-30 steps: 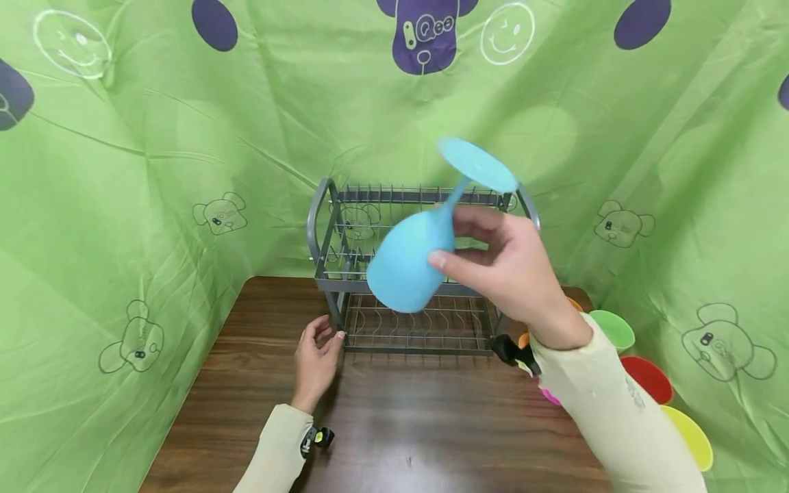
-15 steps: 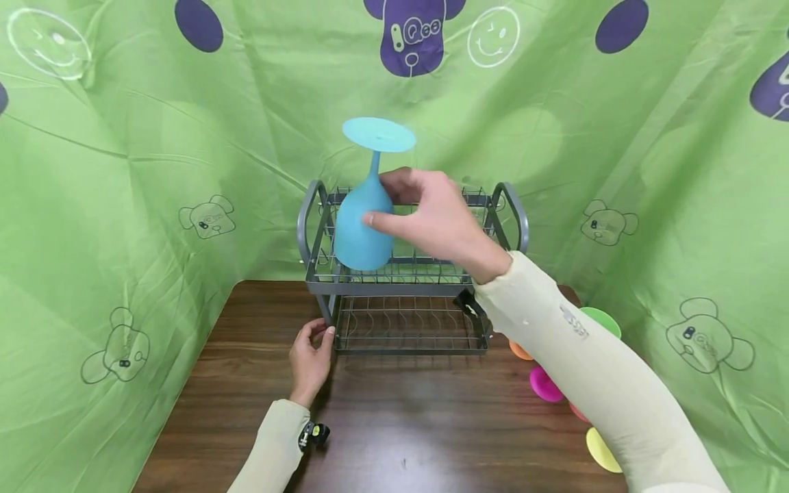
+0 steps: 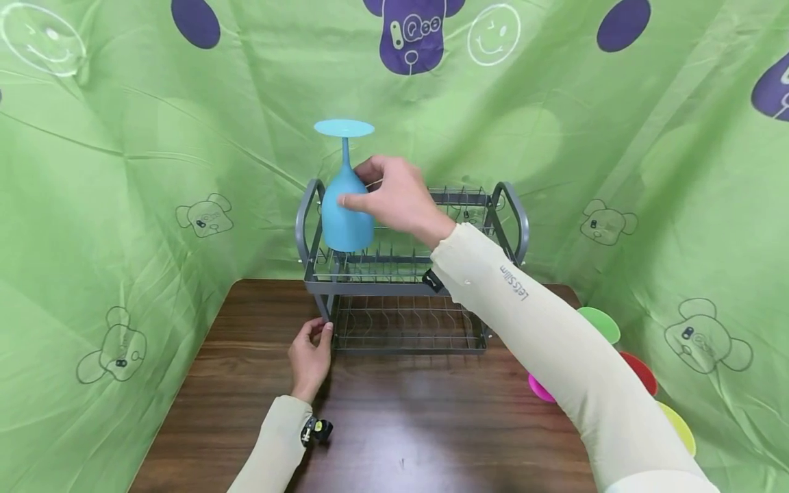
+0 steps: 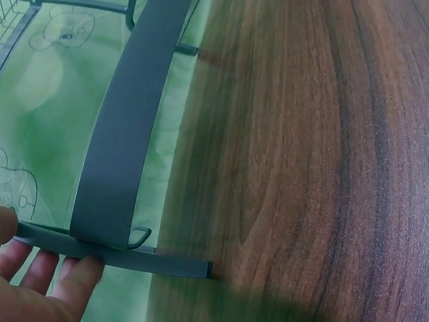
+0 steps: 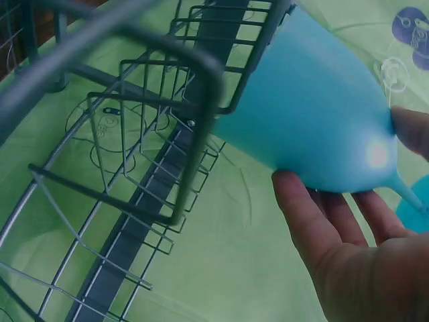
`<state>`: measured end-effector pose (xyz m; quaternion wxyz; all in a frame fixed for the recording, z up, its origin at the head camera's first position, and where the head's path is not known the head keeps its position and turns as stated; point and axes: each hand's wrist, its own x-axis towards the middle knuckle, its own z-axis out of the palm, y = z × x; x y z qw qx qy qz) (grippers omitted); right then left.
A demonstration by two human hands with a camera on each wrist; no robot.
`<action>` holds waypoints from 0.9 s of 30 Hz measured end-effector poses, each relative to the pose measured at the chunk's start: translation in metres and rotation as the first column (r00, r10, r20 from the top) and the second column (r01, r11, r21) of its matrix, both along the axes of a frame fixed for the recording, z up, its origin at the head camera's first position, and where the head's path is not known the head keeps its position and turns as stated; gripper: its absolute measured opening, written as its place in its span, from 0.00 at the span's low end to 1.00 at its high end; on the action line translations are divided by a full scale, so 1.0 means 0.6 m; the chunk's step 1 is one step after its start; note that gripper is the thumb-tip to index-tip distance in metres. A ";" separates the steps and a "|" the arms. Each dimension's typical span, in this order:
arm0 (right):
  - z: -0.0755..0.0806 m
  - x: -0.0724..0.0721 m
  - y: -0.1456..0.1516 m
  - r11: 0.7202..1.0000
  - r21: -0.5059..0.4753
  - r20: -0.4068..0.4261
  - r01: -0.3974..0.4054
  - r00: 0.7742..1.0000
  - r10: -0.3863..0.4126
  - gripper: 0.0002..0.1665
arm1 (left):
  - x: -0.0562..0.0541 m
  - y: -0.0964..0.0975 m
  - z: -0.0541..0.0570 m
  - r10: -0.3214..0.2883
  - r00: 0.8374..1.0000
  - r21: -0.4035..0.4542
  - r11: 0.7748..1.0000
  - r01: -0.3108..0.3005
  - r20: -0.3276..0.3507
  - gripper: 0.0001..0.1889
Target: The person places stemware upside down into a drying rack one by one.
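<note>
The blue goblet (image 3: 347,219) was in the right hand (image 3: 397,195), upside down and close to upright, its mouth beneath the fingers and its flat foot above them. The hand's grip was about as wide as the bowl's shoulder: the thumb lay on the near side and the fingers went round behind, just below where the stem began. The step in hand looked to be bringing the goblet, mouth down, to the left part of the dish rack's (image 3: 370,289) upper tier, beneath the right hand. Whether the rim touched the wires could not be told, since the right wrist view had rack bars across it. The next move seemed to call for a small, level lowering past the wires, then a loosening of the fingers once the bowl stood by itself.

The right arm slanted in from the lower right, its wrist over the upper tier and its palm turned toward the bowl. The left hand (image 3: 310,356), well below the right one, pinched the bar at the rack's near left corner, perhaps to steady it, with its wrist low over the desk (image 3: 394,424). To the right of the right hand and nearer the person, beside the sleeve, showed green (image 3: 599,326), red (image 3: 640,373), yellow (image 3: 678,428) and magenta (image 3: 541,387) vessels, partly hidden.
</note>
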<state>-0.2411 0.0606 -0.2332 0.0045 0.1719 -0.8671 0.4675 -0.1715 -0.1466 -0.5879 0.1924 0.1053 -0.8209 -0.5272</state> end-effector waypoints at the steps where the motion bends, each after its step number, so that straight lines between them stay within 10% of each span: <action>1: 0.000 -0.003 -0.002 1.000 0.004 0.007 0.006 1.000 -0.006 0.30 | 0.001 0.001 0.000 0.002 1.000 0.006 1.000 -0.002 -0.007 0.14; 27: -0.007 -0.044 -0.026 0.995 0.084 0.096 0.052 0.994 -0.060 0.26 | 0.002 0.003 -0.005 0.001 1.000 0.070 0.998 -0.001 -0.006 0.14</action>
